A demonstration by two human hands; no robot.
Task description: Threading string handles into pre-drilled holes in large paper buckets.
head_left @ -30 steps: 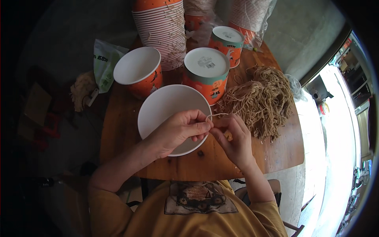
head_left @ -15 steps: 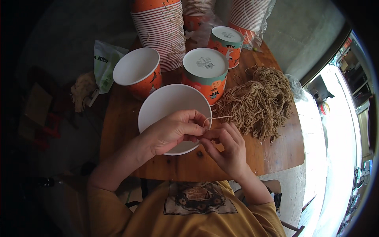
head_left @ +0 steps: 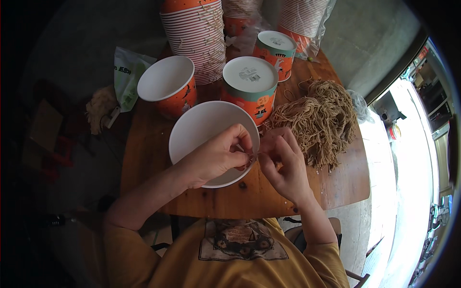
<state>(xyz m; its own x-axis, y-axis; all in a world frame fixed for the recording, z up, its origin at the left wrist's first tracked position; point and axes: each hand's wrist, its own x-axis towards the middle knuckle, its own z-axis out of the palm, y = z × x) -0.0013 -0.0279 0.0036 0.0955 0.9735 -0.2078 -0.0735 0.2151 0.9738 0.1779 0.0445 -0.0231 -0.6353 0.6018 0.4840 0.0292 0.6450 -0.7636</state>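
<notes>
- While both hands meet at the right-hand rim of the open white tub (head_left: 197,132), I note thumb and fingers of each drawn together; anything pinched between the fingertips is too small for me to make out.
- Left hand (head_left: 217,161): reaches over the tub's mouth, fingers curled, fingertips just inside the rim; cannot tell whether it grasps the wall.
- Right hand (head_left: 287,165): fingers bent, tips close to the left hand's at the outer side of the rim; grip likewise cannot be told.
- Tub: round, smooth matt white interior, rolled lip; mouth up, near the front edge of the desk (head_left: 201,206).
- Desk: glossy reddish-brown wood, dark knots, rounded corner.
- Cord bundle (head_left: 331,120): right of the hands; tan, loosely twisted fibrous strands in a tangled heap.
- Orange tub (head_left: 180,103): open, tapered, dark printed figures, beyond the white one.
- Two upturned tubs: nearer (head_left: 249,79) and farther (head_left: 277,43), flat pale bases, green bands, orange sides.
- Nested stack (head_left: 192,43): ribbed by white rims, thin cords hanging down its right side.
- Wrapped stack (head_left: 300,21): far edge, wrinkled clear plastic.
</notes>
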